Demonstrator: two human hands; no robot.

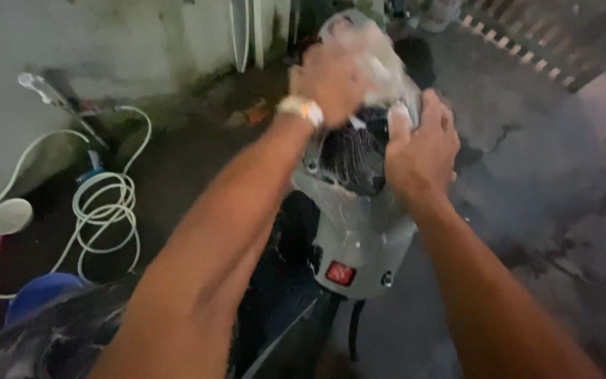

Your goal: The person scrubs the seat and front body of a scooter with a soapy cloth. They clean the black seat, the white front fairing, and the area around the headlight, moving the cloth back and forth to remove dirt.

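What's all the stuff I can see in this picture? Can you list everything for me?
motor scooter: one, grey and black, soapy, centre, under both hands
windscreen: one, clear, foamy, top of the scooter
hose: one, white, coiled on the wet ground at left
spray nozzle: one, metal, upper left by the wall
bucket: one, blue, lower left
round lid-like thing: one, white, far left
fence: one, slatted, top right
wristband: one, pale, on the left wrist
left hand: one, pressed on the foamy windscreen
right hand: one, resting on the scooter's front
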